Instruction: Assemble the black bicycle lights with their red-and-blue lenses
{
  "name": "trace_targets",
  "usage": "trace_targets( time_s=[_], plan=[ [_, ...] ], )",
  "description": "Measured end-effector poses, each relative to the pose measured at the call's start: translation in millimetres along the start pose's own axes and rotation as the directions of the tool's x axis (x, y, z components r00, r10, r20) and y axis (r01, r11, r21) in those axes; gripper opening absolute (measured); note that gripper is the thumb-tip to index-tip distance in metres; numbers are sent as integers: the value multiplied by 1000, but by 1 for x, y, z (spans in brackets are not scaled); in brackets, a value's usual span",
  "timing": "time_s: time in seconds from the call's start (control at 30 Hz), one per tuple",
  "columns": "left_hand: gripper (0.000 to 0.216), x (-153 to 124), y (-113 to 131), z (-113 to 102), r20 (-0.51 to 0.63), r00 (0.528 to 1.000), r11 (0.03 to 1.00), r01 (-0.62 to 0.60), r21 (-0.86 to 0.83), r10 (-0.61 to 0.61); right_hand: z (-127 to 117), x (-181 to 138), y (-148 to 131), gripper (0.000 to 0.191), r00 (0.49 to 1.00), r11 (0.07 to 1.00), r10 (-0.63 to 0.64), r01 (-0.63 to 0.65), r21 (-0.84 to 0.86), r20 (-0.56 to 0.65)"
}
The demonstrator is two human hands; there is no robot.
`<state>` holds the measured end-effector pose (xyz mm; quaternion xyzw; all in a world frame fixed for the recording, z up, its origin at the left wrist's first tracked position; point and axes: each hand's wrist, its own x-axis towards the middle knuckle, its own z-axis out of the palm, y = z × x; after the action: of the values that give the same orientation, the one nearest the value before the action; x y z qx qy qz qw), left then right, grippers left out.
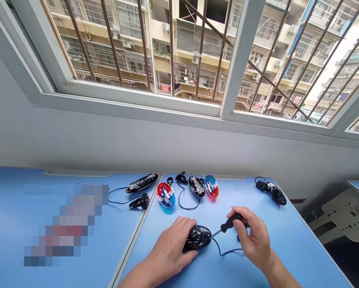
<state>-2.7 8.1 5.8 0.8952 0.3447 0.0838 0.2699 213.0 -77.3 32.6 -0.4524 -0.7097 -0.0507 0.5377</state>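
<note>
far left on the blue desk point(14, 224) lie a long black shell point(142, 183) and a red-blue cover point(166, 195). near you, your left hand point(170, 248) clasps the black casing point(197, 238) on the desk. your right hand point(254, 240) grips a screwdriver point(230, 223) tight, tip at the casing's edge, with a loose cord point(227, 252) looping between the hands. far right sits a spare black unit point(275, 193).

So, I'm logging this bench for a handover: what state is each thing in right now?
black mouse: on the table, gripped by the left hand, cable trailing.
screwdriver: held in the right hand, tip against the black mouse.
red-and-blue mouse: lying untouched, insides showing.
second red-and-blue mouse: lying untouched, insides showing.
far-right mouse: lying untouched, whether opened unclear.
</note>
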Motion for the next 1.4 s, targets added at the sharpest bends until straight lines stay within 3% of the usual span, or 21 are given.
trace_targets(
  time_s=[0.17,0.53,1.4],
  plan=[
    [40,-1,0,0,-7,1000,999,5,-33,-5,-2,0,0,25,999,1000,7,-7,-1,-38],
    [37,2,-6,11,-38,999,999,-26,19,27,3,-4,-2,29,993,996,-87,87,-5,74],
    [39,4,-5,10,-15,1000,1000,14,17,-14,3,0,-7,28,981,983,-166,173,-68,99]
  ],
)
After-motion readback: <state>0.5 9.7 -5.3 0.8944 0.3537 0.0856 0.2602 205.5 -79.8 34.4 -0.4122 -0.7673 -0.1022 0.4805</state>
